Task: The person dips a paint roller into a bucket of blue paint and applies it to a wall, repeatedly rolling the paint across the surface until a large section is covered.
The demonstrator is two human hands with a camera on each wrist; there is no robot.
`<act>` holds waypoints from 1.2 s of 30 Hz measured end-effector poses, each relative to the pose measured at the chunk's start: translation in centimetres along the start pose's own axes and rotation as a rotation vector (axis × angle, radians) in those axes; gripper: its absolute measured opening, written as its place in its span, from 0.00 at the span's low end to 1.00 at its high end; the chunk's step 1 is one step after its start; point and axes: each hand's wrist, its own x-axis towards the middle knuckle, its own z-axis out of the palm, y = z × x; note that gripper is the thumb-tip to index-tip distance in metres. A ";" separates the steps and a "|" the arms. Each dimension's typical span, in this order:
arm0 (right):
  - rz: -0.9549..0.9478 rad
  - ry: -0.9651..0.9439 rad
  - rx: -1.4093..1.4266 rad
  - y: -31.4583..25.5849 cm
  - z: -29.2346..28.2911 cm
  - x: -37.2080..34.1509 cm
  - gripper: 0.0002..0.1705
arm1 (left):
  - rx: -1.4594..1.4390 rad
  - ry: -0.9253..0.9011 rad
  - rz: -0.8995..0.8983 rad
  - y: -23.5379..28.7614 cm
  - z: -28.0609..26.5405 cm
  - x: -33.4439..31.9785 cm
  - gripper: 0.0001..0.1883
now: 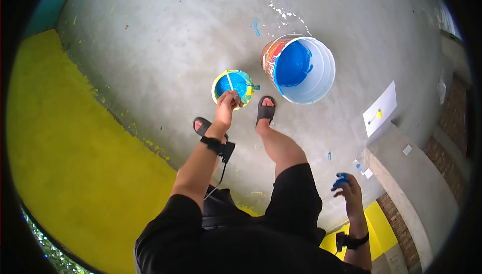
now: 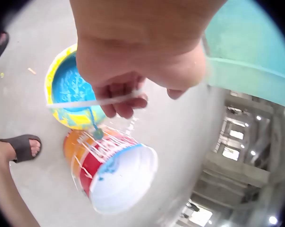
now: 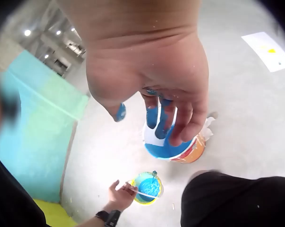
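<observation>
My left hand [image 1: 228, 107] [image 2: 133, 85] [image 3: 122, 196] has its fingers curled round the white handle [image 1: 230, 80] [image 2: 71, 104] [image 3: 147, 194] of a small yellow-rimmed bucket [image 1: 216, 84] [image 2: 49, 84] [image 3: 159, 181]. Bright blue paint lies inside this bucket, and a paint-covered piece [image 1: 256, 87] [image 2: 99, 134] sticks out at its rim. Whether its base touches the floor, I cannot tell. Blue paint coats the thumb and some fingers of my right hand [image 1: 350, 192] [image 3: 152, 85], which hangs with loosely bent fingers and holds nothing.
A large tilted-looking bucket [image 1: 321, 65] [image 2: 126, 182] [image 3: 194, 150], blue inside, stands beyond my sandalled feet. Right of it are a white sheet [image 1: 381, 109] [image 3: 270, 51] with a yellow mark and a concrete ledge [image 1: 411, 173]. Yellow surface [image 1: 70, 138] lies at left; paint spots dot the grey floor [image 1: 165, 33].
</observation>
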 end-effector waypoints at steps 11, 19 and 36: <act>-0.540 -0.163 -0.420 -19.1 15.1 -15.6 0.30 | 0.333 -0.144 0.162 29.0 15.1 -37.4 0.13; -0.395 -0.560 -0.170 -23.2 22.8 -19.0 0.44 | 0.426 -0.289 0.227 44.2 18.2 -49.9 0.19; 0.049 -1.446 0.586 -60.9 45.4 -11.4 0.48 | 0.263 -0.283 0.414 78.0 22.9 -49.5 0.18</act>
